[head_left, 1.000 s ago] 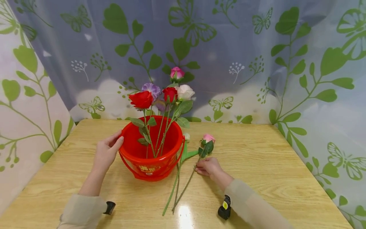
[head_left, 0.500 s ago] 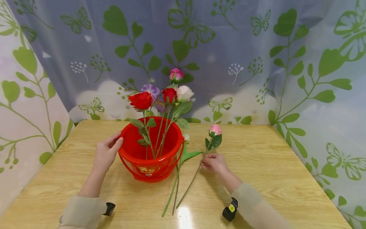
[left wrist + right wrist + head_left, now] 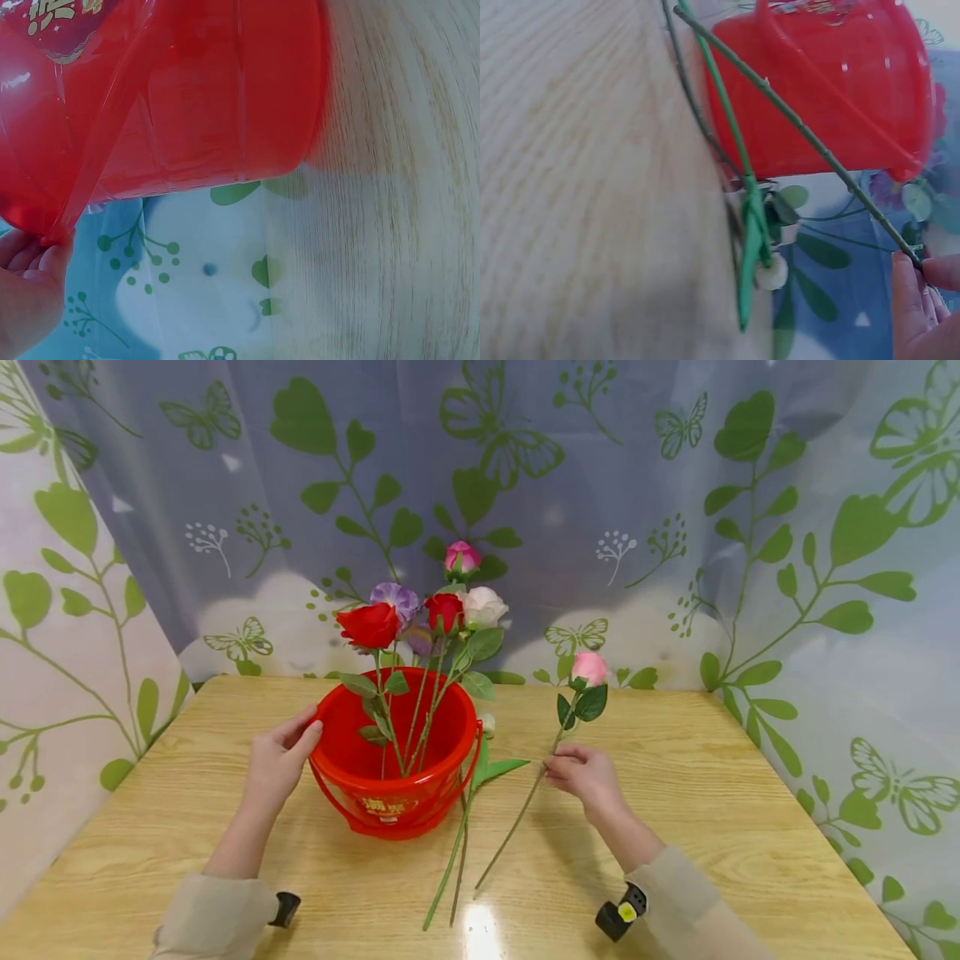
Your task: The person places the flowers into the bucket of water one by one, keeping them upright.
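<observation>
My left hand (image 3: pixel 277 764) grips the left rim of a red plastic bucket (image 3: pixel 390 806); in the left wrist view the thumb and fingers (image 3: pixel 54 259) pinch that rim. Several artificial flowers stand in the bucket, among them a red rose (image 3: pixel 369 626), a purple flower (image 3: pixel 396 600), a white rose (image 3: pixel 483 607) and a bright pink rose (image 3: pixel 462 558). To the right of it, my right hand (image 3: pixel 588 777) pinches the stem of a pale pink rose (image 3: pixel 589 669). That stem (image 3: pixel 810 135) slants up off the table in the right wrist view.
Beside the bucket on the wooden table (image 3: pixel 712 818) lie a green stem with long leaves (image 3: pixel 501 768) and a thin brown stem (image 3: pixel 460 868). A small white bloom (image 3: pixel 772 271) shows at the far end. A patterned curtain (image 3: pixel 645 468) closes off the back.
The right hand has moved right and a little away from me, drawing the pink rose off the other stems and lifting it. The left hand and bucket hold still.
</observation>
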`<act>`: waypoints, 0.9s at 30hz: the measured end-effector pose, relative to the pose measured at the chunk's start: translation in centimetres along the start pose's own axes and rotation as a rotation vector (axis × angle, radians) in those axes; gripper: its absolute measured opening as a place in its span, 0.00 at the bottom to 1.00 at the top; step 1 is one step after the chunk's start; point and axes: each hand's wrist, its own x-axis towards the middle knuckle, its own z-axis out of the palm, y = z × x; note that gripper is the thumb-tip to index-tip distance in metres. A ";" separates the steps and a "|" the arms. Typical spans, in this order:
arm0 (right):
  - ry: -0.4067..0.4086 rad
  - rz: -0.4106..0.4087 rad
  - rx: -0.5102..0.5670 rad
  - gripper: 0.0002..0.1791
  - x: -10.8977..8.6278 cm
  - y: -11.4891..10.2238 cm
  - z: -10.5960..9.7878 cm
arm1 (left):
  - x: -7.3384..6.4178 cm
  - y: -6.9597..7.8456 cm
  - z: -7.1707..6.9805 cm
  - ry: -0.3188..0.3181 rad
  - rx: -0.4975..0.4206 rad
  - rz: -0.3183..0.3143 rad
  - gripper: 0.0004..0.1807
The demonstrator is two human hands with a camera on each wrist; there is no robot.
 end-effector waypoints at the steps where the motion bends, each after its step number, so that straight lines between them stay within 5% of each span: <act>1: -0.002 -0.006 -0.001 0.11 -0.1 -0.2 -0.1 | 0.0 0.0 0.0 -0.001 0.004 -0.002 0.22; 17: -0.054 -0.107 0.066 0.13 -2.1 -5.9 -0.5 | -0.1 0.1 0.0 -0.003 0.006 -0.007 0.22; 27: -0.067 -0.226 0.199 0.10 -3.2 -10.5 -0.2 | 0.0 -0.2 -0.1 -0.007 -0.010 -0.001 0.22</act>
